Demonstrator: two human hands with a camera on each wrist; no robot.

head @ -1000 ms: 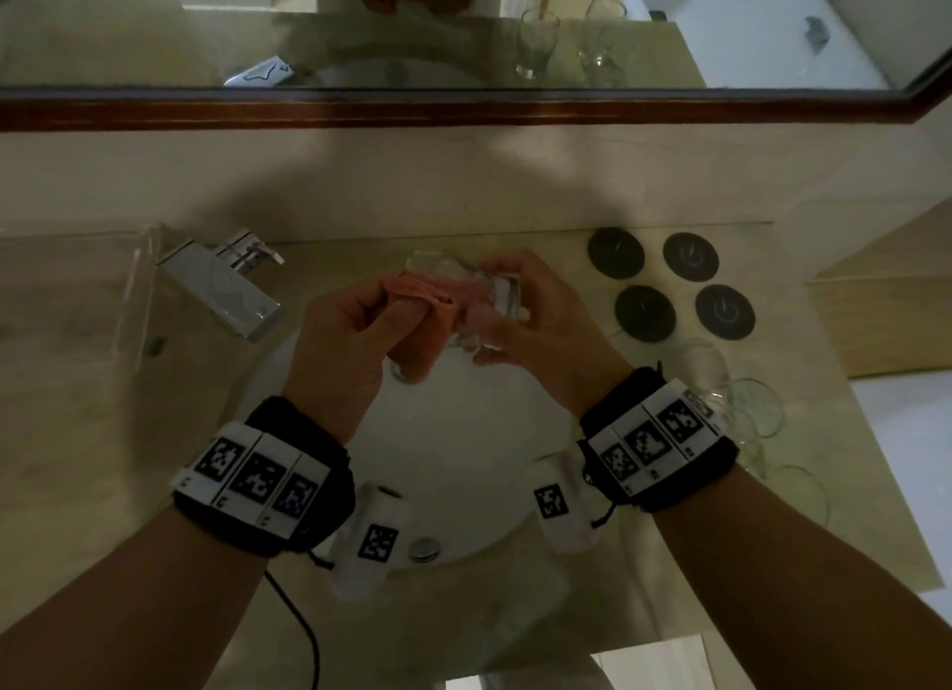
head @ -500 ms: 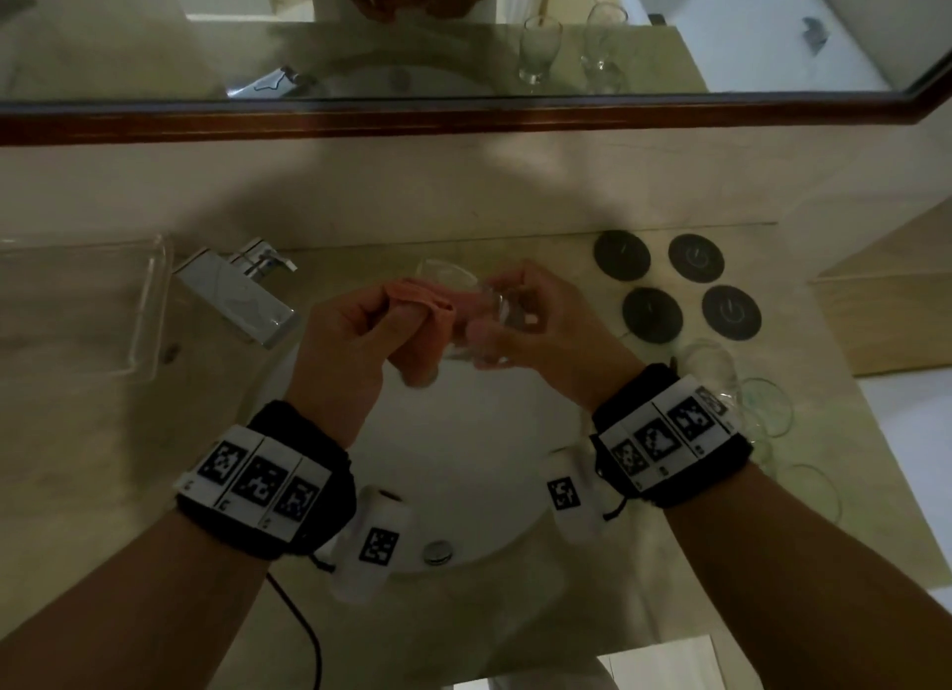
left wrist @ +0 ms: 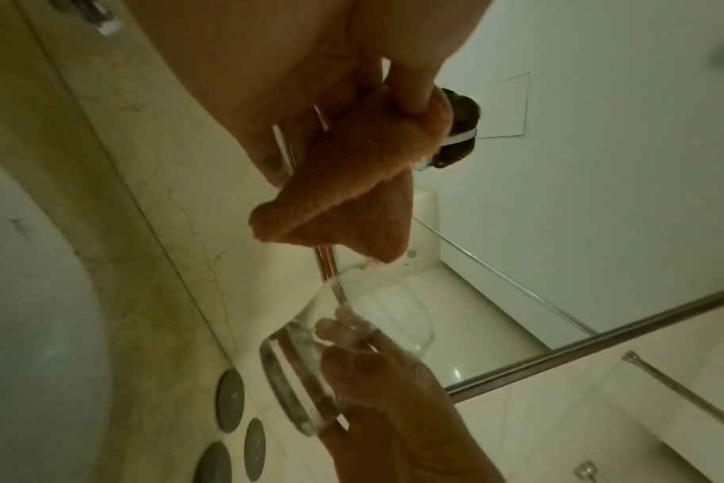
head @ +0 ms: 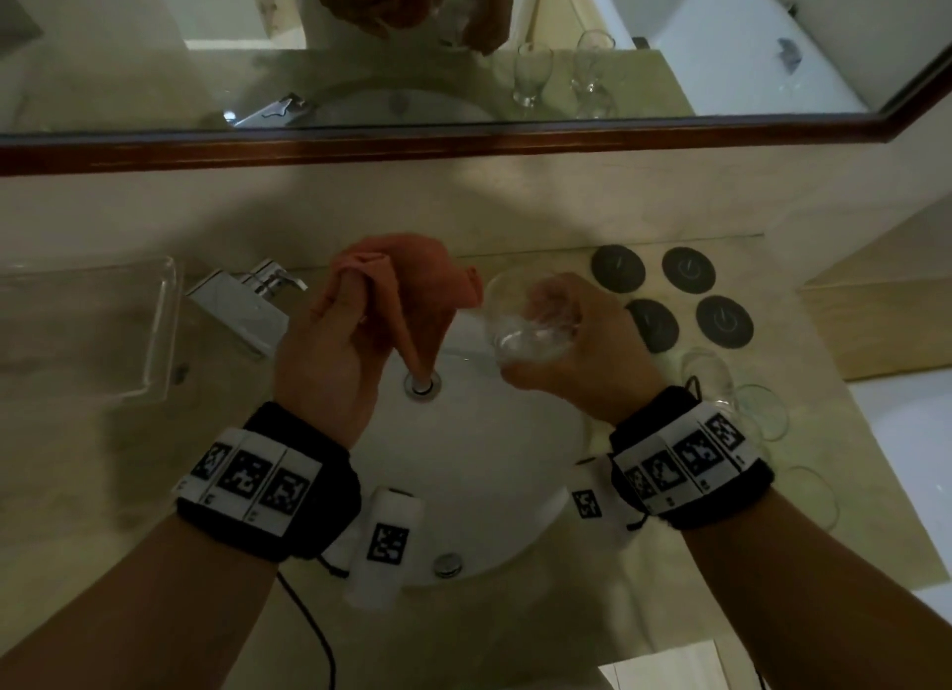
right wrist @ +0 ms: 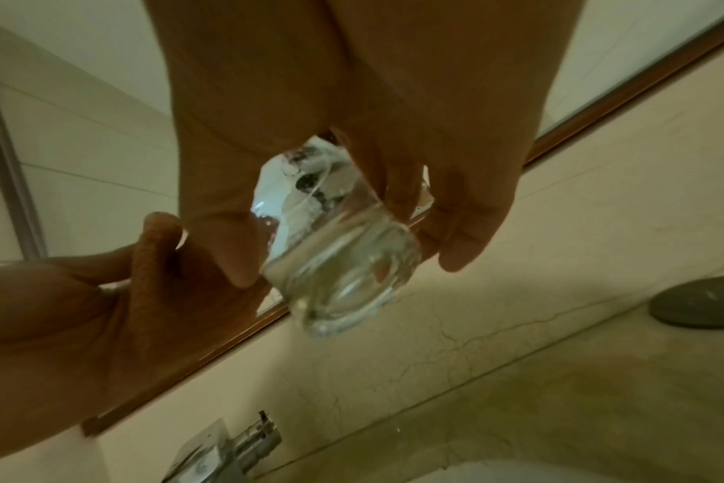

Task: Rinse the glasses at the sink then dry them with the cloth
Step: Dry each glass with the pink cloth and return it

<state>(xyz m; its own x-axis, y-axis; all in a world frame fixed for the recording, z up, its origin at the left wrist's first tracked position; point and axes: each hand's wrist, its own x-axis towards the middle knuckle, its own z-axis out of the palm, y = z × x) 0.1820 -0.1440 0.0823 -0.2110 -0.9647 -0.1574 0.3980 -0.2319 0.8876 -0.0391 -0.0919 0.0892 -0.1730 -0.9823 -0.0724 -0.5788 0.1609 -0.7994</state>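
My right hand (head: 559, 346) grips a clear tumbler glass (head: 530, 318) over the white sink basin (head: 479, 483), its mouth turned toward the cloth. In the right wrist view the fingers (right wrist: 463, 209) curl round the glass (right wrist: 343, 261) with its thick base facing the camera. My left hand (head: 329, 339) holds a bunched orange cloth (head: 412, 287) just left of the glass; one cloth corner hangs near the rim. The left wrist view shows the cloth (left wrist: 352, 183) pinched in my fingers, above the glass (left wrist: 352, 343), outside it.
A chrome tap (head: 242, 297) sits left of the basin, beside a clear tray (head: 87, 328). Several dark round coasters (head: 685, 269) lie at the back right. Other glasses (head: 742, 401) stand on the counter to the right. A wood-framed mirror (head: 463, 143) runs across the back.
The cloth was inside or against the glass before; now my left hand has drawn it out to the left and up. My right hand has tilted the glass toward the right.
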